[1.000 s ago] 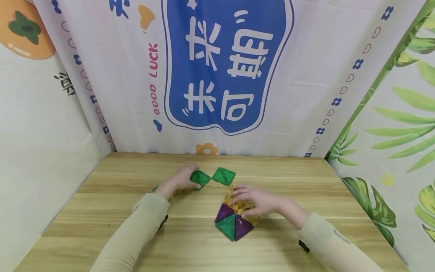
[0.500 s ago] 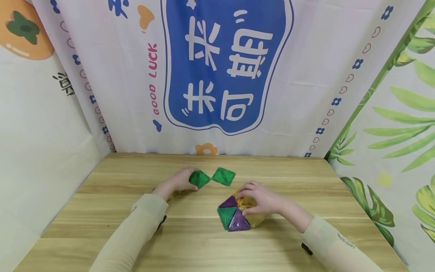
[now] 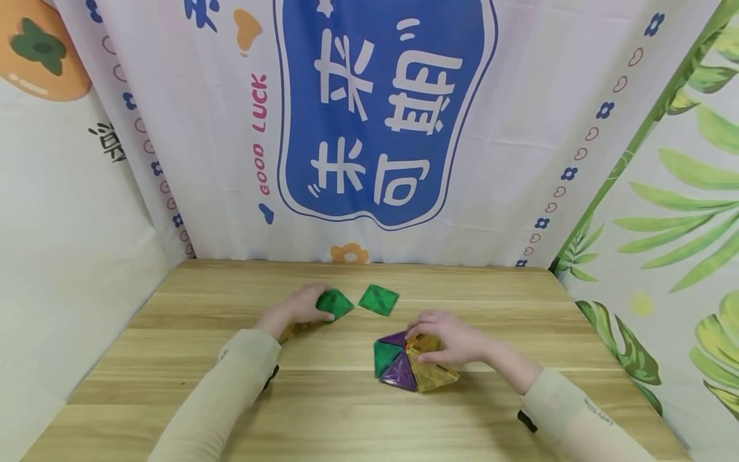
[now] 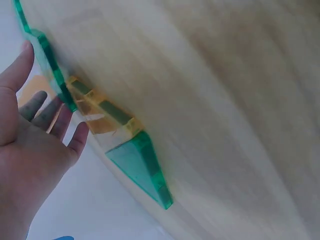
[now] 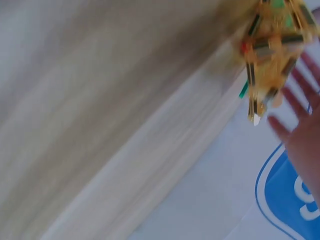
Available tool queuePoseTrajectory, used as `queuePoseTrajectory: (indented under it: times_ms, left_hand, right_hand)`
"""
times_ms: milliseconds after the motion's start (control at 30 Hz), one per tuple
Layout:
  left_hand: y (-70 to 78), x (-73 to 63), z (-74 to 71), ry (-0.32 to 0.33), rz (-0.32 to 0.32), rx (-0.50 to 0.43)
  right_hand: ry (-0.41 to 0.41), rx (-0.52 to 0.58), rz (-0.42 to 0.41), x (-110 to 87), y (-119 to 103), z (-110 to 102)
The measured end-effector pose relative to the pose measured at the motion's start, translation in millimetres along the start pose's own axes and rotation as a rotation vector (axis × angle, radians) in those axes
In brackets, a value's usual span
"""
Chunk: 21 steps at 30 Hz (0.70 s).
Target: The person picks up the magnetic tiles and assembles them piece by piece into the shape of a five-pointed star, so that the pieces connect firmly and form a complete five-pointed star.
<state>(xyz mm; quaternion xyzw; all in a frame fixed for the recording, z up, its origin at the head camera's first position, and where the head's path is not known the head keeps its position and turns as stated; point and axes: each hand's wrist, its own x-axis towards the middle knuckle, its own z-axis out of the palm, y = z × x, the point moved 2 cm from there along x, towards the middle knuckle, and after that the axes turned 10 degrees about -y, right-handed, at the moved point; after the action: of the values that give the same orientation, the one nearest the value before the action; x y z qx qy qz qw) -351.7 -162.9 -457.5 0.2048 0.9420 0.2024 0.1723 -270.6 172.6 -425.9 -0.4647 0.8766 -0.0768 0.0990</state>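
My left hand point(image 3: 303, 305) holds a green square magnetic tile point(image 3: 337, 305) on the table, thumb at its near edge and fingers at its far side. In the left wrist view a yellow tile point(image 4: 105, 117) and a green triangular tile point(image 4: 142, 167) adjoin it in a row; my arm mostly hides these in the head view. My right hand point(image 3: 450, 338) grips a wheel-like cluster of magnetic tiles from above. Yellow tiles point(image 3: 435, 377), purple triangles point(image 3: 399, 373) and a green triangle point(image 3: 385, 358) make up the cluster. Its far right part lies under my fingers.
Another green square tile point(image 3: 378, 299) lies flat near the table's back, right of the held one, with a narrow gap between them. The wooden table point(image 3: 323, 417) meets a printed cloth point(image 3: 508, 192) behind; patterned cloths also stand at both sides.
My right hand has turned the cluster clockwise and shifted it slightly right; its green triangle went from front to left. My left hand drew its green tile slightly left, parting it from the other.
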Motion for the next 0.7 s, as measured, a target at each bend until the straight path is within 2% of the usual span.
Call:
queuePoseTrajectory:
  times_ms: [100,267,433,700]
  left_hand:
    - [0.4,-1.9,1.9,0.004,-0.008,0.006]
    - [3.4,-6.0,1.1,0.015,0.001,-0.001]
    - [8.7,-5.4,-0.5,0.018,0.021,-0.014]
    - [17.6,-1.4,-2.3,0.014,0.003,-0.036]
  right_hand:
    - [-0.076,0.059,-0.06,-2.0,3,-4]
    - [-0.137,0.099,-0.061,-3.1,2,-7]
    - [-0.108,0.099,-0.001,-3.6,-4,-4]
    - [-0.011,0.13,0.109,-0.7,-15,6]
